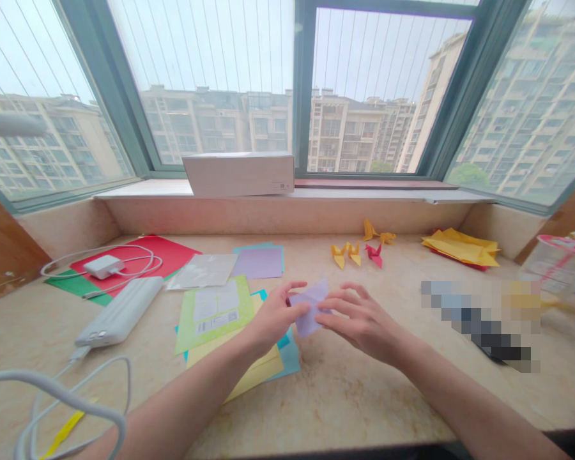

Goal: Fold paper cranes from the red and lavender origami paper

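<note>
A small folded piece of light purple origami paper [310, 310] is held a little above the tabletop, between both hands. My left hand [280, 312] grips its left side, thumb in front and fingers behind. On the right side, my right hand [357, 313] pinches the paper between thumb and fingers. Beneath and left of my left forearm lie loose sheets in pale yellow [249, 370] and blue, with a lime-green paper packet [215, 313] on top. Several folded paper cranes in yellow [353, 254] and red [374, 255] stand beyond my right hand.
A white power bank [119, 312] with cables and a charger [104, 266] lies left, near red paper [172, 249]. Flat purple paper [257, 262] lies behind. Yellow papers [462, 247], a blurred-out object [479, 326] and a plastic cup [556, 268] are right. A white box [239, 176] sits on the sill.
</note>
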### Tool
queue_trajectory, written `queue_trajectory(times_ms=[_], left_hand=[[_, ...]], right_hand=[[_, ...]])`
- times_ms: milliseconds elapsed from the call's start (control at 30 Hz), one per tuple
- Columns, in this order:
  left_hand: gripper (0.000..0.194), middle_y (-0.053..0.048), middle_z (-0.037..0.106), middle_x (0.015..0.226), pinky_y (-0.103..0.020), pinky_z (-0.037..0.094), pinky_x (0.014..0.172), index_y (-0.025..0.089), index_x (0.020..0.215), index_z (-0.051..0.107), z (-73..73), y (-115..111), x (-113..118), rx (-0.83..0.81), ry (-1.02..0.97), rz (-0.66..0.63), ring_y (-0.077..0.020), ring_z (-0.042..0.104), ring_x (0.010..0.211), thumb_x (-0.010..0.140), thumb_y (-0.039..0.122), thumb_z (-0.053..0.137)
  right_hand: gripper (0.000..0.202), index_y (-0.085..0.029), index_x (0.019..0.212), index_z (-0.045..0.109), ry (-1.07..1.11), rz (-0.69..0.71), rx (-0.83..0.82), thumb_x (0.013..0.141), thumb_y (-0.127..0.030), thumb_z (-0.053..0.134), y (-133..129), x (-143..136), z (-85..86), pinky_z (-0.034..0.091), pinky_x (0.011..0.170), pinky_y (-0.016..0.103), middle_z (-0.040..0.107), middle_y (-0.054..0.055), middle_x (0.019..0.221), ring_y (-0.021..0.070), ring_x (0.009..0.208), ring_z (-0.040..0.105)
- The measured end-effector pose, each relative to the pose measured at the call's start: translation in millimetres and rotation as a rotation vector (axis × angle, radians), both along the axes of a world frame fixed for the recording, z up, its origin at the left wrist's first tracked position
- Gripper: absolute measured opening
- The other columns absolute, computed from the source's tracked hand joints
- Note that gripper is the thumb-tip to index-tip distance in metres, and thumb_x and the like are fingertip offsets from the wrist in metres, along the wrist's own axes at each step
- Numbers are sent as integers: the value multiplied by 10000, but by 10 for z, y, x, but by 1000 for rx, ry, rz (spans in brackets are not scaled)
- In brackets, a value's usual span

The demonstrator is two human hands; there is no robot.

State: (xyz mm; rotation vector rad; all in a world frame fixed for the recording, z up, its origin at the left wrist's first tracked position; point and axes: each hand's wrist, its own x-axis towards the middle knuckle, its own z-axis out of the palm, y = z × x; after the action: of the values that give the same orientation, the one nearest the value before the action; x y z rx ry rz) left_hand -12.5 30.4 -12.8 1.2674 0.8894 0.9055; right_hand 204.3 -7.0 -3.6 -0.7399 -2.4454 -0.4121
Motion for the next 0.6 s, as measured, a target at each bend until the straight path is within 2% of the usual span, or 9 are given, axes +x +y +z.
queue_trajectory(times_ms=[100,167,267,433,600], left_hand=[[517,-109,679,1097,-326,532,721,169,1245,553,-73,-12,12,174,140,15,-213,680,858,759,230,719],[393,-105,653,1182,-397,526,865,191,1169,609,-111,-40,24,392,284,22,-247,656,1001,781,181,670],[264,-83,645,1207,-438,435,1039,209,1022,677,-143,-68,30,676,451,1,-264,595,1142,791,102,608],[287,-94,653,1140,-439,448,1018,196,1028,688,-158,-10,-23,737,576,-18,-266,606,1102,799,71,569],[221,-116,634,1219,-460,406,1049,187,931,735,-100,52,-86,848,738,-60,-289,557,1176,858,93,549]], right_hand=[[185,-244,1056,701,-17,59,-71,988,-180,542,-1,11,9,424,969,409,755,26,1043,192,1022,646],[182,-245,1020,708,-45,85,-124,980,-173,545,8,16,-2,449,917,375,760,19,986,181,985,653],[210,-241,985,717,-81,99,-182,972,-144,531,27,11,-43,474,860,339,753,24,965,172,955,662],[194,-218,1011,718,-63,79,-260,985,-183,529,55,-10,-117,495,863,356,741,55,1023,187,956,672],[183,-224,1097,706,48,79,-407,973,-215,572,115,4,-206,509,923,371,745,55,1082,190,1010,683]])
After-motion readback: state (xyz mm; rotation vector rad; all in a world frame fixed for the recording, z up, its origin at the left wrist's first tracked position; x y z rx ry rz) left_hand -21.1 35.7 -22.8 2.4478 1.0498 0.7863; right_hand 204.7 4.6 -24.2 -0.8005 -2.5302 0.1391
